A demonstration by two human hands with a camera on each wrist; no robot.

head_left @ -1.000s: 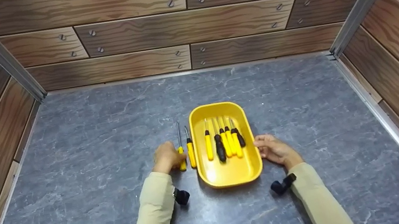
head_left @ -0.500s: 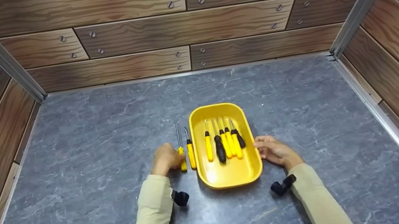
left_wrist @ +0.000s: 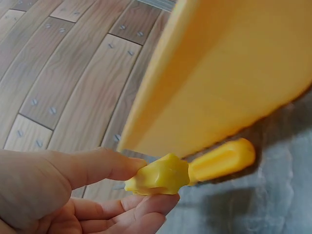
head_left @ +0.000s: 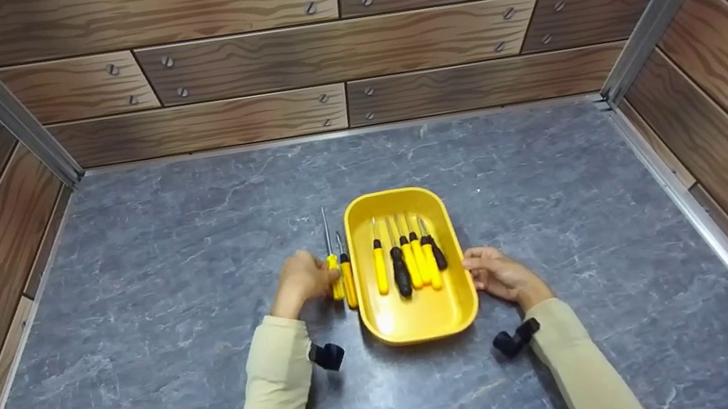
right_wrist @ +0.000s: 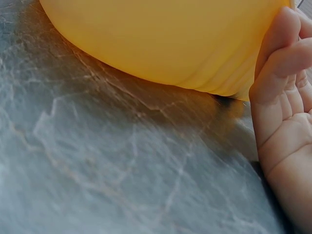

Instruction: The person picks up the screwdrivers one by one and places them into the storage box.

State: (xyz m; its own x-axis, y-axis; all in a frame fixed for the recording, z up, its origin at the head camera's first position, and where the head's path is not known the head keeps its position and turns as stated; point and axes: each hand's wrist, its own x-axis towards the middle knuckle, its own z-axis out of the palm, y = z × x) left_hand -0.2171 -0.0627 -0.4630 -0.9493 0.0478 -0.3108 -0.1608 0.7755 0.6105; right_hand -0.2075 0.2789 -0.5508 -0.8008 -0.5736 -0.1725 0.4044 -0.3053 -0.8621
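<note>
My left hand [head_left: 306,276] pinches a yellow-handled screwdriver [head_left: 335,277] between thumb and fingers, shaft pointing away. In the left wrist view its ridged yellow handle [left_wrist: 163,176] shows at the fingertips. Beside it, along the left wall of a yellow tray [head_left: 418,323], lies another screwdriver [head_left: 348,282] with a yellow and black handle. Inside the tray, several screwdrivers [head_left: 421,261] with yellow or black handles lie roughly side by side. My right hand [head_left: 501,274] holds the tray's right rim with its fingertips; the right wrist view shows that hand [right_wrist: 287,107] against the outer wall.
The tray stands on a grey marbled tabletop [head_left: 166,277]. Wood-patterned walls [head_left: 341,49] enclose the back and both sides, with metal strips along the edges. A small black camera is strapped to each wrist.
The left hand and its screwdriver have moved slightly away from me and to the right, closer to the screwdriver beside the tray. The right hand and tray stay put.
</note>
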